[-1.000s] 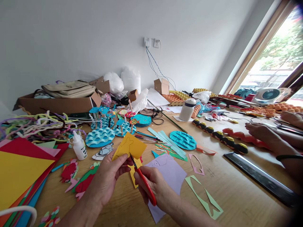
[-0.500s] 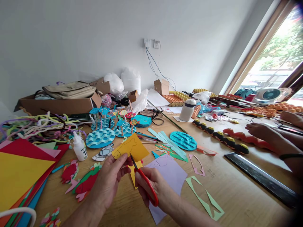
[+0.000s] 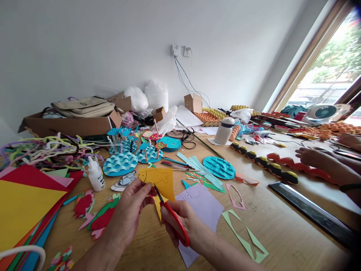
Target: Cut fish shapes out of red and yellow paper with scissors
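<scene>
My left hand (image 3: 131, 203) pinches the lower left edge of a yellow sheet of paper (image 3: 166, 186) that has a fish outline drawn on it. In my right hand (image 3: 180, 218) is a pair of red-handled scissors (image 3: 177, 222), its dark blades meeting the paper's lower edge below the drawn fish. Under my hands lies a lilac sheet (image 3: 204, 207) with another fish drawing, partly covered. Cut paper fish in red and green (image 3: 104, 216) rest left of my left hand.
A white glue bottle (image 3: 96, 175) stands at left, near coloured paper sheets (image 3: 25, 199). Blue wavy discs (image 3: 120, 163) carry paper fish. Green (image 3: 245, 233) and pink paper offcuts lie at right, beside a black flat bar (image 3: 304, 210). Another person's hand (image 3: 313, 156) is at far right.
The yellow paper has turned clockwise, so the drawn fish now lies nearly level. Both my hands keep about the same place. The other person's hand has shifted slightly right.
</scene>
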The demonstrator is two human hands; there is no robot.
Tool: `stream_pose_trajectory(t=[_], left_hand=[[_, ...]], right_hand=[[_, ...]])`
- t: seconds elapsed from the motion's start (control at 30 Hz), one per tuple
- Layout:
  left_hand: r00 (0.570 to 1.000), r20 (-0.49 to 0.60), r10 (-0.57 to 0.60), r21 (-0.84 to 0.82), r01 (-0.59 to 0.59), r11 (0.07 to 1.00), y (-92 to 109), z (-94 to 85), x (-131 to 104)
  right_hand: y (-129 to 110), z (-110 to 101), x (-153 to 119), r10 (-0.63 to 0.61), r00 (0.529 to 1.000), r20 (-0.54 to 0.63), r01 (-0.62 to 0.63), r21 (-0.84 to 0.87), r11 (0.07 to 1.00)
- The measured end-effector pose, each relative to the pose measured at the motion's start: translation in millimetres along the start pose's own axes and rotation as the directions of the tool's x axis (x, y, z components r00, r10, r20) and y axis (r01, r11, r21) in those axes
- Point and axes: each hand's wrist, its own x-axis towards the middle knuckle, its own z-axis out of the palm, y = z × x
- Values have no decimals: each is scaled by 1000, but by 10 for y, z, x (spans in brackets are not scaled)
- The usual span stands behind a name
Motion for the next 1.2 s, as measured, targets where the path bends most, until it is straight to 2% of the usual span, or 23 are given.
stream_pose_trajectory(t=[0.27,0.4,0.9,1.2], left_hand=[[996,62,58,140,-66,988,41,-21,30],[997,60,41,165,-50,985,68,-18,17],[995,99,-31,113,20,993,77,-36,-2],[993,113,-33,116,20,993,88,-26,18]], right_hand=[[-14,-9,-14,-30,999,-26,28,-69,997],[-54,-3,-42,-31,999,-32,28,-104,994],[9,-34,-13,-66,998,-4,65,-94,993],[63,-45,-1,-110,994,3,110,-76,991]])
